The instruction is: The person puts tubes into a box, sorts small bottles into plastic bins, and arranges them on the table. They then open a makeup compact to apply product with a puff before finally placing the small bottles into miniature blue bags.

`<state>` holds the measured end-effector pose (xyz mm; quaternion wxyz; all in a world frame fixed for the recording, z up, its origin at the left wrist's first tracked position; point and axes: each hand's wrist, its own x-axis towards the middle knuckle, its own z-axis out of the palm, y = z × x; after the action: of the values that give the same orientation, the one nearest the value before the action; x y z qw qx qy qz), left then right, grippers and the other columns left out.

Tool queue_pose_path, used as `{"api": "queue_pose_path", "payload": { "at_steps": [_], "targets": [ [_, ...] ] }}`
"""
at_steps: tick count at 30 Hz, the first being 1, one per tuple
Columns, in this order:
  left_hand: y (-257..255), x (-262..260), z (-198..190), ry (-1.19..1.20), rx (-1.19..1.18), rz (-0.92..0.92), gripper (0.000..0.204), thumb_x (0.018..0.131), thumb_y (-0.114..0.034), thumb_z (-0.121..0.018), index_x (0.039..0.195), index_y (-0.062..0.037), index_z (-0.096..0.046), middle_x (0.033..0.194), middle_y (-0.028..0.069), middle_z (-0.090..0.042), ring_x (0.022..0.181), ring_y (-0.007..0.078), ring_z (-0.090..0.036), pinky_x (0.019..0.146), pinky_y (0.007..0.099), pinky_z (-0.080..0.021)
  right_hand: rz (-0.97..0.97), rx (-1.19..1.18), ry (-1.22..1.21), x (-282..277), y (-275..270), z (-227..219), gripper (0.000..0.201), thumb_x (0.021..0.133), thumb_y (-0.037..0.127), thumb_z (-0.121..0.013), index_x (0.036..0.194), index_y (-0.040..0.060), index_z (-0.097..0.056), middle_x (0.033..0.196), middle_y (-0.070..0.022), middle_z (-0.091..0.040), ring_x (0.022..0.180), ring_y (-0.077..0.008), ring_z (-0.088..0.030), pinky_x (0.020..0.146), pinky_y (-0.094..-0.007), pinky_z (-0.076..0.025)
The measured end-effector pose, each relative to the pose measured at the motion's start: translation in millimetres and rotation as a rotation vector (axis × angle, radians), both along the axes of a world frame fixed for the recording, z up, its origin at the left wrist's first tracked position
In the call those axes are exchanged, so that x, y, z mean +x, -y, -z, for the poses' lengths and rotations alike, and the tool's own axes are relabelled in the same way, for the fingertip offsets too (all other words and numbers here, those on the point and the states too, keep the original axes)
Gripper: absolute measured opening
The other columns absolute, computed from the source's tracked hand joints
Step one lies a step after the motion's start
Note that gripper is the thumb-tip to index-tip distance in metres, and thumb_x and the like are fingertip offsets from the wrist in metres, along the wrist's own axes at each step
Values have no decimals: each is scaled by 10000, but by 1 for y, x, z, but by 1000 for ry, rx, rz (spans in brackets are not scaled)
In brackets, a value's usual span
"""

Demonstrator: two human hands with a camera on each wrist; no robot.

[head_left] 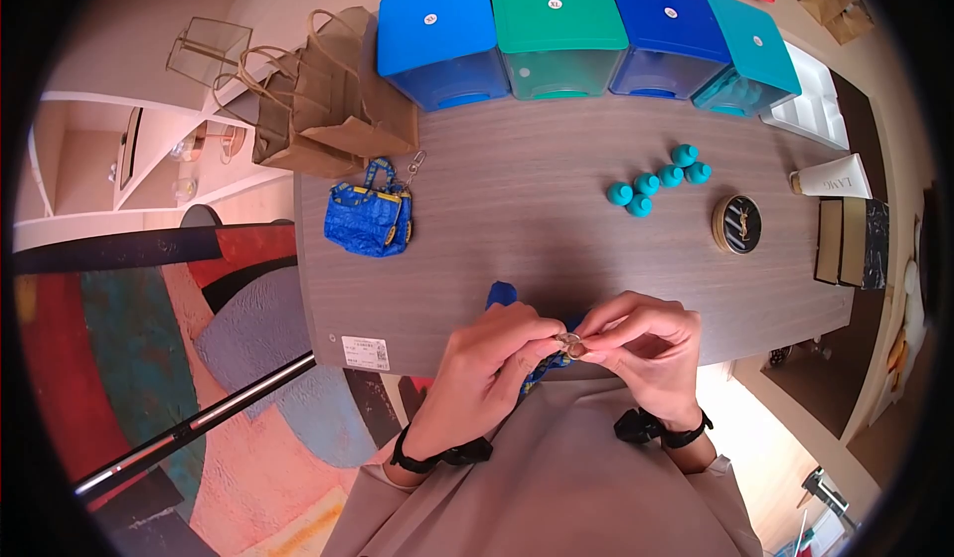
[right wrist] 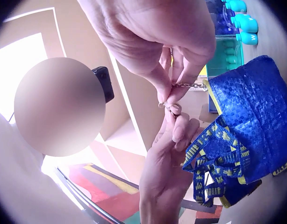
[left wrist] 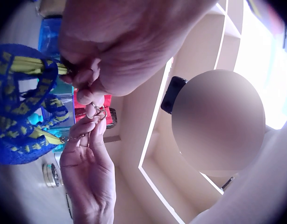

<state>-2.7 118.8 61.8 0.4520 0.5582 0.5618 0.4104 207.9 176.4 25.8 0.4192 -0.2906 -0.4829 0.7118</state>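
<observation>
Both hands meet over the table's near edge, fingertips almost touching. My left hand [head_left: 482,373] pinches one side of a small metal key ring [head_left: 569,345], and my right hand [head_left: 648,348] pinches its other side between thumb and index finger. A short chain [right wrist: 190,86] runs from the fingers to a small blue woven bag [right wrist: 255,116] with yellow trim. That bag hangs below the hands, its patterned straps [left wrist: 29,58] looping beside the left hand; in the head view the hands hide most of it.
A second blue mini bag [head_left: 368,214] with a key chain lies on the table's left, before brown paper bags [head_left: 363,90]. Lidded bins [head_left: 559,20] line the back. Several turquoise bottles [head_left: 646,182], a round black tin [head_left: 737,224] and a white tube [head_left: 833,176] stand to the right.
</observation>
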Motion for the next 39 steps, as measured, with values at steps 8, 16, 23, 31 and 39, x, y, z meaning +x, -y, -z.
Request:
{"api": "queue_pose_path", "payload": {
  "at_steps": [8, 16, 23, 31, 39],
  "targets": [
    [2, 3, -7, -62, 59, 81, 117, 1031, -22, -704, 1114, 14, -778, 830, 103, -711, 704, 210, -592, 682, 352, -450, 23, 24, -20, 5, 4, 3, 184, 867, -156, -842, 995, -26, -822, 1080, -203, -795, 985, -252, -802, 887, -371, -683],
    [-1, -10, -7, -102, -8, -8, 118, 1069, -88, -710, 1101, 8, -770, 914, 97, -775, 696, 160, -610, 664, 290, -453, 120, -22, -18, -5, -4, 7, 180, 902, -165, -798, 1023, -35, -777, 1133, -187, -773, 1052, -245, -773, 931, -361, -638],
    [-45, -75, 20, 118, -176, -264, 218, 1156, -176, -611, 1195, 9, -719, 907, 81, -772, 831, 129, -728, 739, 307, -554, 244, 198, 241, -13, -8, 11, 152, 922, -123, -790, 1020, -15, -746, 1100, -140, -757, 1039, -205, -724, 949, -354, -567],
    [-78, -80, 43, -430, 234, -491, 278, 1062, -56, -656, 1328, 25, -645, 1204, 202, -708, 1131, 356, -706, 993, 439, -546, 264, 128, 304, -8, -6, 16, 168, 905, -137, -791, 1002, -13, -731, 982, -98, -759, 920, -176, -707, 875, -303, -542],
    [-47, -125, 81, -1028, 62, -552, 512, 989, -197, -792, 1436, -16, -620, 1446, 247, -547, 1326, 454, -527, 1137, 540, -425, 292, 263, 473, 6, -18, 21, 145, 919, -122, -772, 1008, -12, -741, 989, -108, -760, 882, -177, -698, 823, -299, -543]
  ]
}}
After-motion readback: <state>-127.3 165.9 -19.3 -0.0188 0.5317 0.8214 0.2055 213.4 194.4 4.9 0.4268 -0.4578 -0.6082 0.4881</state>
